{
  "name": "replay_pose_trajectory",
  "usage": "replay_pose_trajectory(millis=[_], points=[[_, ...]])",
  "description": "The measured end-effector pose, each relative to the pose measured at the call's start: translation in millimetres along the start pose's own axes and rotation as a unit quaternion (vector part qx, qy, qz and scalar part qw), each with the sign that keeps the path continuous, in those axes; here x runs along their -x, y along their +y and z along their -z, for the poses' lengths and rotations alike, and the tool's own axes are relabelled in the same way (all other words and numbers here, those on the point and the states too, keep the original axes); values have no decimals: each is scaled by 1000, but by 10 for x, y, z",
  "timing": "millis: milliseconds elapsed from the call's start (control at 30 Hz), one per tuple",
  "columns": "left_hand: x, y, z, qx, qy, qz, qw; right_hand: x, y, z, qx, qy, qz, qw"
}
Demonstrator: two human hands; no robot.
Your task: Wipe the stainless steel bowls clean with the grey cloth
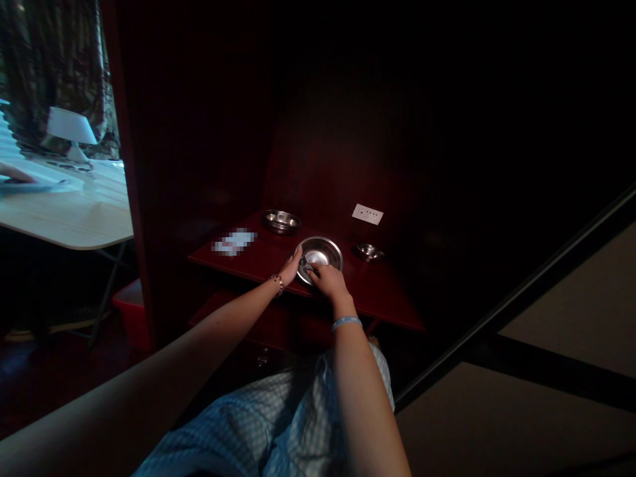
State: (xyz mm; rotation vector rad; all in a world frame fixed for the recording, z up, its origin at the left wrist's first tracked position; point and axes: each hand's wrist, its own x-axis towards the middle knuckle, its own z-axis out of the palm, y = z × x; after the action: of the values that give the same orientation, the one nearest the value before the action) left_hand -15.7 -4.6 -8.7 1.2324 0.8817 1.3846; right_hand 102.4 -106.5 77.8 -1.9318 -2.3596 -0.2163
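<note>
A shiny metal bowl (330,248) sits near the front edge of a dark red shelf (268,269). My left hand (289,268) grips its left rim, thumb up along the side. From the right, my right hand (328,279) reaches over the bowl's near side, its fingers closed on a small dark grey thing (305,264) by the inner left wall. The kind of that thing is too small and dim to make out. Behind to the left stands a wider metal bowl or stack of bowls (281,222), and a smaller metal bowl (368,252) lies to the right.
A blurred-out pale patch (234,242) lies on the shelf's left part. A white socket plate (368,214) is on the back wall. At left are a light table (89,215) with a lamp (72,129), another person's hand (16,173), and a red bin (133,311).
</note>
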Motion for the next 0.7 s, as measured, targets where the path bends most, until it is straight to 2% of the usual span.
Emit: replay_pose_trajectory(millis=[300,700], points=[[83,58,-13,-40,4,13,999,-19,-7,2,10,35,-54,998],[97,107,-32,-49,31,11,998,-16,14,82,-73,120,-137,981]])
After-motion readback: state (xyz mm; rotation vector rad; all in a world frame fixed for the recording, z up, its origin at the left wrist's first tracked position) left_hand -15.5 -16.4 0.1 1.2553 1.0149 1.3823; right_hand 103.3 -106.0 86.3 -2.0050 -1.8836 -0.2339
